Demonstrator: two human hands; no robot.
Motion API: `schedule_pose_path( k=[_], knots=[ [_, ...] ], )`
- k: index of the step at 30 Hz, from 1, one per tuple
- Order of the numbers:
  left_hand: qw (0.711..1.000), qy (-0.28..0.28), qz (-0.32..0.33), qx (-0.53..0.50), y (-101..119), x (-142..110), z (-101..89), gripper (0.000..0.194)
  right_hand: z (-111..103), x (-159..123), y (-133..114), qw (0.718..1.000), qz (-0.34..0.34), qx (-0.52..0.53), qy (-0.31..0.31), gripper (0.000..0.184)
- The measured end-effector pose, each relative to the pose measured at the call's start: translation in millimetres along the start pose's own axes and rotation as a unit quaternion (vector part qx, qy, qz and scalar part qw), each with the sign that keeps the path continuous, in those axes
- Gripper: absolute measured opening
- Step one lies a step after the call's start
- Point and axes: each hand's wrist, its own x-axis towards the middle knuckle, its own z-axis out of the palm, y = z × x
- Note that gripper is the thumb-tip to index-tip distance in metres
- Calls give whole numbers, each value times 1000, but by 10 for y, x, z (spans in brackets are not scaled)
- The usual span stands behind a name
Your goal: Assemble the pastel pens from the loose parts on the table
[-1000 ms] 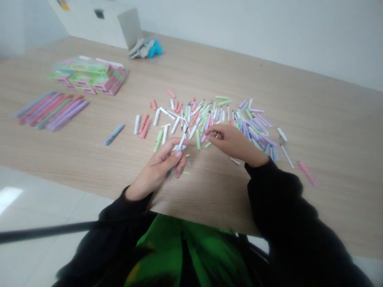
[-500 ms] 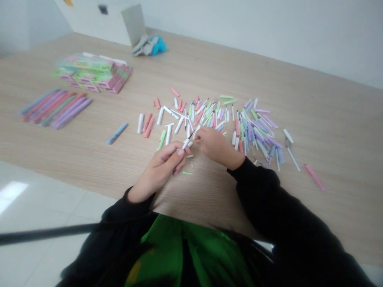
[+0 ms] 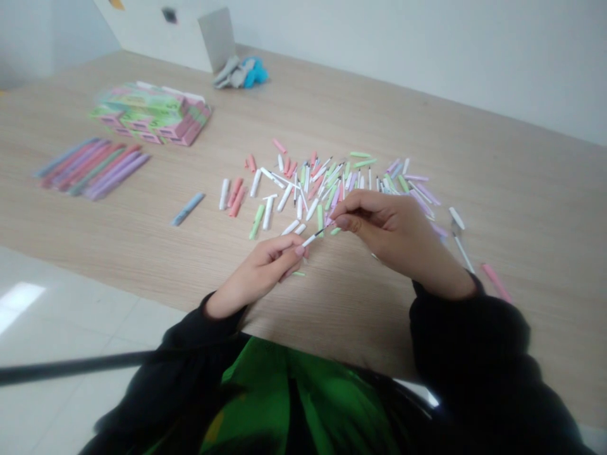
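Note:
Between the thumb and fingers of my left hand [image 3: 258, 272] is a white pen refill [image 3: 310, 239], its dark tip slanting up to the right. My right hand [image 3: 398, 234] is closed in a pinch right by that tip; whatever its fingertips hold is too small to make out. Behind both hands lies a loose spread of pen parts: white refills with dark tips, and short caps and barrels in white, pink, green, purple and blue. A green cap [image 3: 257, 222] and a white cap [image 3: 291, 227] lie close to my left hand.
To the left is a row of assembled pens [image 3: 95, 169], with a single blue pen piece [image 3: 188, 209] nearer. Pink and green boxes [image 3: 152, 114] are stacked behind. A grey and blue cloth bundle [image 3: 241, 72] rests by a white box [image 3: 175, 31]. A pink piece [image 3: 496, 282] lies far right.
My right hand came in to the refill's tip, then drew back up and right, still pinched. My left hand kept the refill, which now tilts more to the right.

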Motion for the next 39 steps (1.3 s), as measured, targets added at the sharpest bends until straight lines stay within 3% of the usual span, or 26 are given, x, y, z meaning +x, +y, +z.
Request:
schedule_pose_path(
  k=[8, 13, 17, 21, 26, 31, 39],
  knots=[
    [1000, -9, 16, 6, 13, 8, 18, 34, 101, 2, 27, 1000, 3, -7, -29, 10],
    [999, -12, -5, -43, -38, -5, 10, 35, 214, 13, 46, 998, 17, 55, -39, 5],
    [998, -7, -14, -69, -75, -23, -5, 34, 96, 5, 185, 990, 47, 133, 10, 34],
    [997, 22, -7, -71, -56, -25, -13, 28, -160, -55, 550, 990, 114, 8, 86, 16],
    [997, 32, -3, -75, -38, -12, -8, 25, -173, -157, 996, 970, 145, -195, 25, 15],
    [997, 34, -2, -66, -54, 1, 0, 25, -16, -41, 1210, 965, 96, -244, 11, 21],
    [997, 42, -19, -57, -24, -1, 7, 25, -86, 445, 1475, 956, 62, -272, -89, 30]
  ],
)
